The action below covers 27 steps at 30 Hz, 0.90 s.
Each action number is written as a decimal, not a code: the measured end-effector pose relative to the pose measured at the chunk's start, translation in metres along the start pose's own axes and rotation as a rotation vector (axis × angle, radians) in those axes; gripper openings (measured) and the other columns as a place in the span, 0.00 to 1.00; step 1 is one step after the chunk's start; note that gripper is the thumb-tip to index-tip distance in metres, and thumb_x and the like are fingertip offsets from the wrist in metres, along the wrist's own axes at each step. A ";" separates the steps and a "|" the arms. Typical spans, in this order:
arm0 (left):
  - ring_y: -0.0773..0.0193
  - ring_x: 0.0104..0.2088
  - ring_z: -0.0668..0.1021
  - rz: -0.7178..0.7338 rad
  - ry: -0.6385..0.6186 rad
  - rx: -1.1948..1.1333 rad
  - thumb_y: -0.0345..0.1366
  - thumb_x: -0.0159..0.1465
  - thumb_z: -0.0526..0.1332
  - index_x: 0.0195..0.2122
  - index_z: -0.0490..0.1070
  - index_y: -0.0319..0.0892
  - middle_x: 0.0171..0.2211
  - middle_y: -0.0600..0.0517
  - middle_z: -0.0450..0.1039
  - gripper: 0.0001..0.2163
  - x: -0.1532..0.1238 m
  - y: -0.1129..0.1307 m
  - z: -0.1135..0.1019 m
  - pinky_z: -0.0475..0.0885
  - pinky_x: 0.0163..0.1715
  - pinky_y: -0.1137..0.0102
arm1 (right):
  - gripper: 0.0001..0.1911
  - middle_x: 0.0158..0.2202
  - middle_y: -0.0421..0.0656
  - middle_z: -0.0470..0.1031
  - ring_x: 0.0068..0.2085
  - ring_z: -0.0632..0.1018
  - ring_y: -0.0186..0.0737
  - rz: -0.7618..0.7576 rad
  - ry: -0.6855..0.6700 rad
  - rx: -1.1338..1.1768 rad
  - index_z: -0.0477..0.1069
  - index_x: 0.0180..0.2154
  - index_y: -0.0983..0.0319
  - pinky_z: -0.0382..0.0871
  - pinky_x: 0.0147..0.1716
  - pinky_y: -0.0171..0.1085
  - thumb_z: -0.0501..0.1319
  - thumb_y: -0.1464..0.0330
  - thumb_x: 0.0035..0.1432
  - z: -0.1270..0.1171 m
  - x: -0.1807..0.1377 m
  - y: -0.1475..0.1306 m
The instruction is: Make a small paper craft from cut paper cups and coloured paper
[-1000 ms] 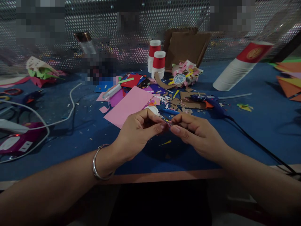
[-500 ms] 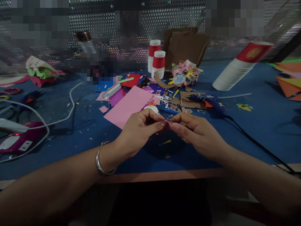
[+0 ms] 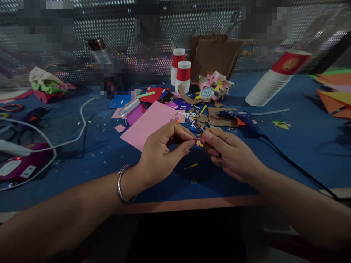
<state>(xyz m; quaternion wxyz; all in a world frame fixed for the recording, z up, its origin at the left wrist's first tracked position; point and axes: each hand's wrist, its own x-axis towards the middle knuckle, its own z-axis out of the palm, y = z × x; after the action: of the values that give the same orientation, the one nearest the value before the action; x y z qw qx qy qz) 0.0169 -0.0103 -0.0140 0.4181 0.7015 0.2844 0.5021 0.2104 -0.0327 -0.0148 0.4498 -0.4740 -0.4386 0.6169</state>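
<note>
Two hands meet above the desk's (image 3: pixel 315 135) near edge: left hand (image 3: pixel 161 151) and right hand (image 3: pixel 230 153) both pinch one paper scrap (image 3: pixel 197 141). Toward the far edge stand two paper-cup stacks (image 3: pixel 181 73), insides unseen.

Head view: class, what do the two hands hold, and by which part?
The left hand and right hand pinch a small strip between them, each by one end, with thumb and forefinger tips. Its material cannot be told.

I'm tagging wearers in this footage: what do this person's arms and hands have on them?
No sleeves in view: left forearm and right forearm are bare. A silver bangle circles the left wrist. The left hand and right hand are ungloved; no rings or watch visible.
</note>
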 end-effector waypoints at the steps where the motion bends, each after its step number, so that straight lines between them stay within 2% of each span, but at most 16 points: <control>1: 0.65 0.39 0.83 0.128 -0.016 0.099 0.30 0.65 0.70 0.34 0.75 0.41 0.37 0.49 0.82 0.05 -0.001 0.001 -0.001 0.79 0.42 0.68 | 0.33 0.23 0.31 0.56 0.22 0.54 0.24 0.026 -0.008 0.017 0.64 0.30 0.60 0.39 0.17 0.28 0.77 0.43 0.46 0.001 -0.001 -0.001; 4: 0.63 0.42 0.83 0.374 -0.086 0.296 0.26 0.66 0.68 0.35 0.75 0.42 0.39 0.47 0.82 0.05 -0.001 0.003 -0.003 0.78 0.45 0.66 | 0.33 0.22 0.31 0.55 0.22 0.53 0.24 0.077 -0.056 0.066 0.65 0.31 0.60 0.38 0.17 0.28 0.77 0.43 0.44 0.001 -0.004 -0.005; 7: 0.63 0.43 0.83 0.461 -0.122 0.385 0.24 0.67 0.66 0.37 0.75 0.41 0.41 0.46 0.81 0.06 -0.001 0.001 -0.005 0.79 0.45 0.66 | 0.31 0.22 0.31 0.55 0.21 0.51 0.24 0.100 -0.129 0.099 0.65 0.30 0.60 0.37 0.16 0.28 0.77 0.45 0.47 0.000 -0.006 -0.007; 14: 0.64 0.46 0.82 0.517 -0.130 0.467 0.23 0.66 0.67 0.37 0.76 0.38 0.42 0.44 0.80 0.05 -0.002 -0.001 -0.005 0.78 0.47 0.70 | 0.27 0.21 0.29 0.53 0.21 0.49 0.23 0.082 -0.216 0.142 0.68 0.32 0.61 0.37 0.16 0.27 0.77 0.49 0.51 -0.004 -0.006 -0.007; 19: 0.66 0.44 0.82 0.525 -0.137 0.476 0.21 0.66 0.66 0.37 0.75 0.39 0.43 0.46 0.80 0.06 -0.003 -0.002 -0.005 0.78 0.45 0.70 | 0.25 0.23 0.30 0.60 0.20 0.53 0.20 0.071 -0.172 0.123 0.70 0.32 0.62 0.38 0.15 0.27 0.82 0.61 0.43 -0.003 -0.005 -0.007; 23: 0.65 0.45 0.81 0.460 -0.151 0.429 0.22 0.66 0.65 0.39 0.75 0.40 0.43 0.47 0.80 0.06 -0.003 -0.002 -0.002 0.78 0.47 0.68 | 0.24 0.24 0.30 0.63 0.19 0.54 0.20 0.068 -0.123 0.111 0.71 0.33 0.63 0.38 0.16 0.28 0.83 0.65 0.40 -0.004 -0.005 -0.005; 25: 0.63 0.45 0.82 0.302 -0.130 0.265 0.25 0.65 0.68 0.45 0.74 0.41 0.44 0.47 0.79 0.09 -0.004 -0.002 0.000 0.79 0.47 0.66 | 0.23 0.24 0.31 0.64 0.19 0.54 0.19 0.043 -0.118 0.088 0.72 0.33 0.63 0.39 0.16 0.29 0.82 0.64 0.42 -0.004 -0.004 -0.004; 27: 0.63 0.44 0.82 0.050 -0.115 0.004 0.30 0.62 0.71 0.51 0.70 0.41 0.44 0.47 0.78 0.17 -0.004 -0.003 0.002 0.80 0.45 0.66 | 0.22 0.23 0.30 0.63 0.18 0.54 0.20 0.019 -0.122 0.058 0.72 0.34 0.63 0.38 0.16 0.30 0.81 0.63 0.44 -0.004 -0.004 -0.003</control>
<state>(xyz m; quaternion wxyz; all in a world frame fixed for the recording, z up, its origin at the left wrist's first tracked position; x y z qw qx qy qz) 0.0171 -0.0125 -0.0189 0.4197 0.7371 0.2432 0.4705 0.2153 -0.0357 -0.0120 0.4298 -0.4265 -0.4426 0.6614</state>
